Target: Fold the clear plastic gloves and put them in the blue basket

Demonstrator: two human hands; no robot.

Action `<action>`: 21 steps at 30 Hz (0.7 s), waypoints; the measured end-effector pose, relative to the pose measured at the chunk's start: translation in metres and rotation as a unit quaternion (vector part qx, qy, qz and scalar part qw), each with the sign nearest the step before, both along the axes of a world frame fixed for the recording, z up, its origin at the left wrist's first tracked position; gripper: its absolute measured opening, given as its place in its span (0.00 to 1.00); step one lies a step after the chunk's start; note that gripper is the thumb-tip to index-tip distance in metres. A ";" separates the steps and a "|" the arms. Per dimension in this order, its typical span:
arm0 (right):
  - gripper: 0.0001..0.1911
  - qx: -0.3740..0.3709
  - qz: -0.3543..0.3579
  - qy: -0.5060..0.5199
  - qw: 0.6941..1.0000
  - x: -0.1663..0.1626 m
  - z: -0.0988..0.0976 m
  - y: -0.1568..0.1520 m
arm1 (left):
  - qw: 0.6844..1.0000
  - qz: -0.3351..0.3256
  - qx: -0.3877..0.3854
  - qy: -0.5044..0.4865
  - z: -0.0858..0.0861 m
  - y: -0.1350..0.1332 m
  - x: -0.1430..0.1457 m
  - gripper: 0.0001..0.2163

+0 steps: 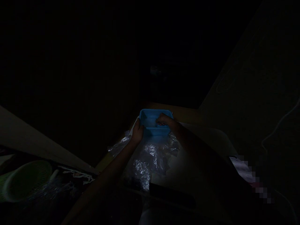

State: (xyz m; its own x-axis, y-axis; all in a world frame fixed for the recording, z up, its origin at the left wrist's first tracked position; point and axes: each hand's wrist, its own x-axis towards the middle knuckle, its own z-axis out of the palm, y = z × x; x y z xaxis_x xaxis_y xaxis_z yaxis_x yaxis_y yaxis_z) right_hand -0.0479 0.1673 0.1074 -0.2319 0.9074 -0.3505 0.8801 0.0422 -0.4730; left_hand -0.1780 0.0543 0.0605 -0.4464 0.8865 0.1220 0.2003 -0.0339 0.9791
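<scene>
"So, where is the blue tray point(153, 132)?"

"At the middle of the scene, toward the far side of the pale tabletop point(178, 165), with its open top facing up."

"And the hands?"

"The left hand point(138, 131) grips the tray at its near left corner, thumb over the rim. The right hand point(162, 119) is above the right part of the tray's hollow, its fingers curled. The light is too poor for me to tell whether they close on anything."

"What is that shine on the near side of the tray?"

"Crumpled clear plastic point(150, 156). It spreads from the tray toward the near edge, and some of it shows on the left, beyond the left forearm."

"Anything farther out?"

"At the near left, well apart from the tray, a green container point(28, 181) lies tipped on its side. On the right there's a pale item point(241, 168), partly blurred into blocks, and farther right a thin white cable point(278, 126) hangs in a curve."
</scene>
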 end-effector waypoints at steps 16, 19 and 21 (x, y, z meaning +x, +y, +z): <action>0.14 0.059 0.064 -0.070 0.994 -0.004 -0.005 0.000 | 0.999 -0.034 0.007 0.036 0.001 0.001 -0.005 0.27; 0.13 0.072 0.081 -0.071 0.992 -0.005 -0.004 0.001 | 0.998 -0.021 0.034 0.044 -0.003 0.001 -0.006 0.26; 0.12 0.075 0.097 -0.068 0.990 -0.007 -0.004 0.000 | 0.998 -0.015 0.041 0.053 -0.003 0.001 -0.006 0.24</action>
